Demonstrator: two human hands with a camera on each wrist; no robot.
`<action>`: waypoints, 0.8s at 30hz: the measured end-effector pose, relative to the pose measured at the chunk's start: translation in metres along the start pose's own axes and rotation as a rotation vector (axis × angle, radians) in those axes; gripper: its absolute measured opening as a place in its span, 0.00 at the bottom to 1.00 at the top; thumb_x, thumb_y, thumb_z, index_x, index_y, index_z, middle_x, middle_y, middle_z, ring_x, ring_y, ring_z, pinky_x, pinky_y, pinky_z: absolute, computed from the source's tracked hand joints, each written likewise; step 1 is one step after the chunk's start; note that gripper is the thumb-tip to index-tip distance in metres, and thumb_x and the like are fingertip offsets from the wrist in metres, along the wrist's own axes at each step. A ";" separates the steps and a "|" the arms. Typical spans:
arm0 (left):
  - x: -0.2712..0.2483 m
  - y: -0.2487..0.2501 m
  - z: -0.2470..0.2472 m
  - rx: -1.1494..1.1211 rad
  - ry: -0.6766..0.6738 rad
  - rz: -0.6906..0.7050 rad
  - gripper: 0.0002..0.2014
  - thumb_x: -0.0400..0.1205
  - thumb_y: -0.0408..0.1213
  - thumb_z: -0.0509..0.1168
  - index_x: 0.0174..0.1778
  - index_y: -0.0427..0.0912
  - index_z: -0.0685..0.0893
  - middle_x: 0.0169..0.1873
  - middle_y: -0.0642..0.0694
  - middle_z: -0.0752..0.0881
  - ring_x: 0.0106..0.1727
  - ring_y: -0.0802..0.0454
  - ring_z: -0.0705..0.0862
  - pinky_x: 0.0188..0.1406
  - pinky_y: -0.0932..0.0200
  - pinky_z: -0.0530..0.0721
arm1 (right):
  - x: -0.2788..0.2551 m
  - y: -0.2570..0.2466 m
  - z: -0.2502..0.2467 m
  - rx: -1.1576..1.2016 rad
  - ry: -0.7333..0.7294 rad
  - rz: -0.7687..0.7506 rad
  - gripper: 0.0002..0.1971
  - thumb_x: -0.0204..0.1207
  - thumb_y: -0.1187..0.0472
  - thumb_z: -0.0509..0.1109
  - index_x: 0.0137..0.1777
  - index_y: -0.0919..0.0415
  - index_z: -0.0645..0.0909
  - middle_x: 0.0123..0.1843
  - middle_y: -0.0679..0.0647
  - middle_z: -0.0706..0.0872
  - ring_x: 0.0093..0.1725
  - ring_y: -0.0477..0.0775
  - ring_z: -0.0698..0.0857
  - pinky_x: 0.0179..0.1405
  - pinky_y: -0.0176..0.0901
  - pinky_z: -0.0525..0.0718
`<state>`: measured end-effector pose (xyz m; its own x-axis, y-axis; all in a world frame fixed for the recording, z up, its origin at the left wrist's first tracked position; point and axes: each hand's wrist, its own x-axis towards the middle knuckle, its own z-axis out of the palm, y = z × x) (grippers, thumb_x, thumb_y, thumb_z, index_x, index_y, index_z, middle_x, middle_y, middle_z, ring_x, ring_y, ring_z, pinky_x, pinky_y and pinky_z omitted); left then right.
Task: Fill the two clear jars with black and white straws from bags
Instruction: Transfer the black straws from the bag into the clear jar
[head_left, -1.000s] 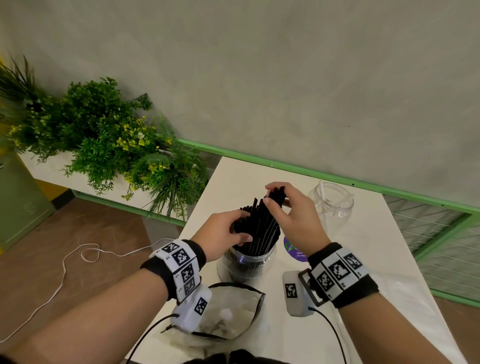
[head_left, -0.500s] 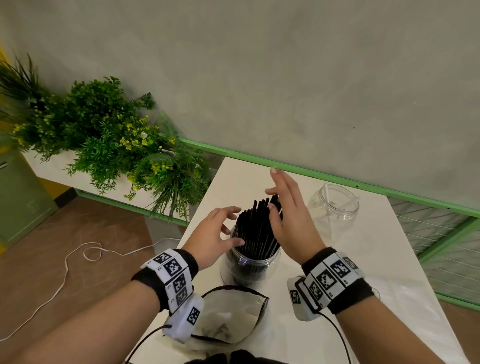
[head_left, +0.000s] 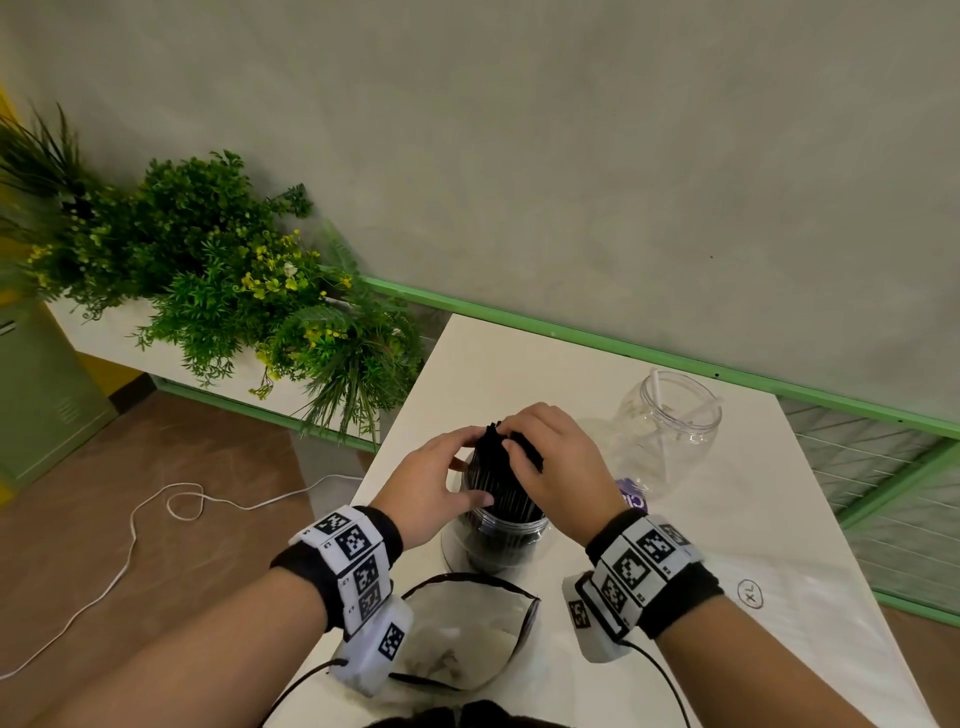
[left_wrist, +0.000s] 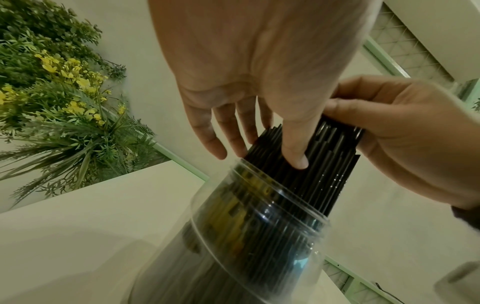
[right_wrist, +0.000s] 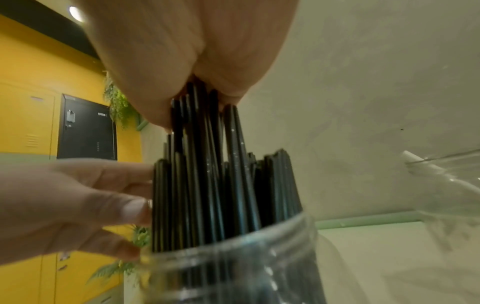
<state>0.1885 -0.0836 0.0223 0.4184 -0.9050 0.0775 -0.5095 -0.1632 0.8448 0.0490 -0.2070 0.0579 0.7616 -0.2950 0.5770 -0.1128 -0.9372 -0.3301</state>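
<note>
A clear jar (head_left: 501, 540) packed with black straws (head_left: 498, 467) stands upright in the middle of the white table (head_left: 488, 364). My left hand (head_left: 441, 478) wraps the left side of the bundle above the jar mouth, thumb (left_wrist: 296, 160) pressed on the straws (left_wrist: 322, 176). My right hand (head_left: 550, 462) curls over the straw tops from the right, and its palm (right_wrist: 194, 61) sits on the tallest ends (right_wrist: 221, 174). A second clear jar (head_left: 670, 426) behind and to the right holds a few white straws (head_left: 658, 389).
A floppy plastic bag (head_left: 467, 639) with a dark rim lies open just in front of the straw jar. A flat clear bag marked XL (head_left: 750, 592) lies at the right. Potted plants (head_left: 234, 291) stand left of the table; a white cable (head_left: 171, 504) lies on the floor.
Half a second ago both hands were spread open beside the straws. Now they have closed in on the bundle, the right one coming down over the tops.
</note>
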 end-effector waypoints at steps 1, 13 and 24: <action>-0.001 0.000 0.000 -0.001 -0.002 -0.002 0.38 0.72 0.40 0.78 0.76 0.56 0.68 0.66 0.60 0.78 0.57 0.67 0.81 0.48 0.75 0.75 | -0.004 0.002 0.003 0.005 -0.001 -0.002 0.09 0.76 0.69 0.70 0.56 0.62 0.83 0.53 0.53 0.84 0.52 0.51 0.81 0.54 0.42 0.80; -0.008 -0.001 0.000 -0.059 -0.040 -0.056 0.37 0.75 0.34 0.74 0.77 0.58 0.65 0.65 0.55 0.78 0.63 0.66 0.79 0.56 0.65 0.79 | -0.037 0.010 0.016 0.031 -0.061 -0.018 0.19 0.85 0.55 0.56 0.64 0.65 0.83 0.64 0.56 0.85 0.70 0.50 0.78 0.69 0.42 0.77; -0.010 -0.004 0.003 -0.074 -0.029 -0.076 0.35 0.78 0.32 0.71 0.78 0.56 0.65 0.61 0.59 0.79 0.62 0.71 0.79 0.51 0.74 0.77 | -0.028 0.005 0.020 -0.201 -0.347 -0.068 0.24 0.83 0.57 0.51 0.75 0.64 0.74 0.75 0.59 0.77 0.76 0.59 0.74 0.72 0.60 0.76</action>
<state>0.1847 -0.0752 0.0164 0.4309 -0.9024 -0.0031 -0.4200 -0.2036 0.8844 0.0397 -0.1998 0.0252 0.9380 -0.1830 0.2945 -0.1513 -0.9803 -0.1272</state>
